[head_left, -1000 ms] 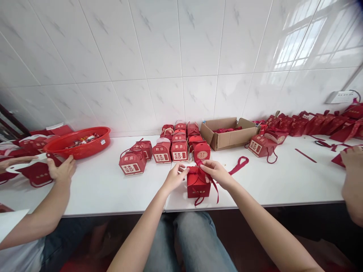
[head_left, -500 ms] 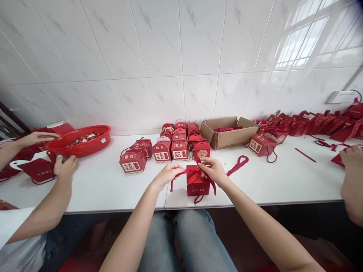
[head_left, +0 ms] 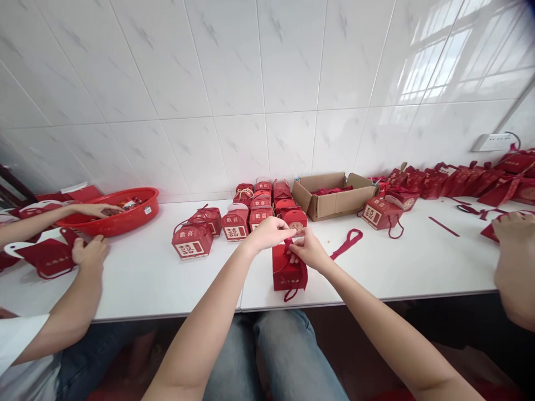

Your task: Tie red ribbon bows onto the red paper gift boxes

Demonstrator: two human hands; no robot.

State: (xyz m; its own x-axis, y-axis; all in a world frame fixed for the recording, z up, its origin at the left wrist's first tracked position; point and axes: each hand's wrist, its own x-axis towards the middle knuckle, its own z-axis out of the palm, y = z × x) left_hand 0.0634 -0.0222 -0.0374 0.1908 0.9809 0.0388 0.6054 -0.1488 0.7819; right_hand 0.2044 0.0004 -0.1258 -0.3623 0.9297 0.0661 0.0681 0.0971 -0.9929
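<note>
A small red gift box [head_left: 283, 275] stands at the table's front edge before me, with a twisted cord handle hanging at its front. Above its top, my left hand [head_left: 270, 234] is closed in a pinch, its fingertips meeting those of my right hand. My right hand [head_left: 311, 252] is closed too, pinching a dark red ribbon [head_left: 304, 277] whose tail hangs down the box's right side. The knot area is partly covered by my fingers. A looped ribbon [head_left: 351, 240] lies on the table just right of my right hand.
Filled-looking red boxes [head_left: 193, 240] stand behind and to the left. A cardboard box [head_left: 334, 206] holds red ribbons. On the left, a co-worker's hand [head_left: 90, 250] holds an opened box beside a red basin [head_left: 137, 217]; another co-worker's hand [head_left: 516, 236] is at the right.
My left hand has moved right and up from the ribbon's left end to meet my right hand over the box. The left co-worker's far hand has reached into the basin.
</note>
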